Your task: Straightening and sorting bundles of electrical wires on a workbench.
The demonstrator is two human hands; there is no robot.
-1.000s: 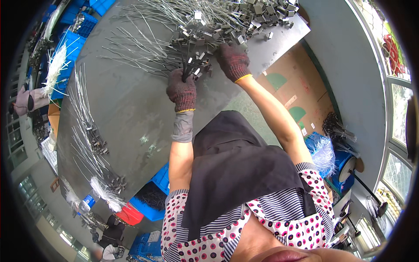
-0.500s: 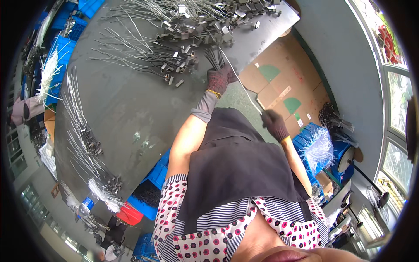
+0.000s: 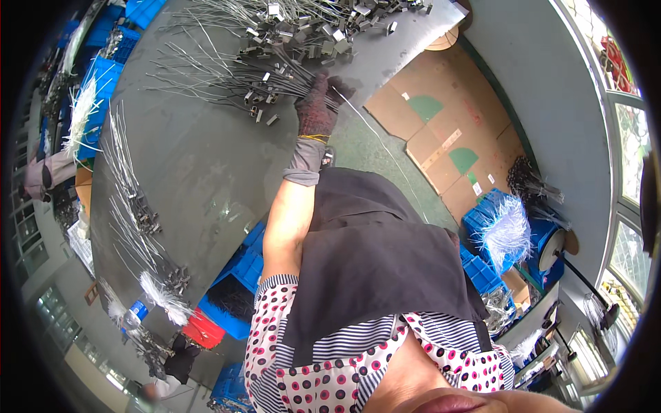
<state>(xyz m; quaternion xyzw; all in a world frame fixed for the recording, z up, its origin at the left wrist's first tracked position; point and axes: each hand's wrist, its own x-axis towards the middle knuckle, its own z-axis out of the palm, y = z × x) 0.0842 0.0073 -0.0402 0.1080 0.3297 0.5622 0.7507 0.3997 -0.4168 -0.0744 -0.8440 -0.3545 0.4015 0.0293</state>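
Note:
My left hand [image 3: 318, 110], in a dark reddish knit glove with a grey cuff, is closed around a bundle of thin black-sleeved wires [image 3: 292, 76] at the table's right edge. One long pale wire [image 3: 375, 131] leaves that hand and runs down to the right, past the apron's edge. Its lower end is lost near the apron, and my right hand is not visible. Just beyond the left hand lies a pile of wires with small boxy metal end pieces [image 3: 337, 38]. Several more wires with bare silvery ends [image 3: 200, 69] fan out to the left.
The grey table [image 3: 186, 151] curves along my left, with another row of wires [image 3: 131, 193] on it. Blue crates [image 3: 237, 279] and a red bin [image 3: 202, 329] stand below its edge. Flattened cardboard [image 3: 441, 131] covers floor at right, near a blue crate of white strands [image 3: 506, 230].
My left hand has moved left and slightly up, toward the wire pile. The right hand, earlier at the long pale wire, has dropped out of sight, and the wire now stretches farther down.

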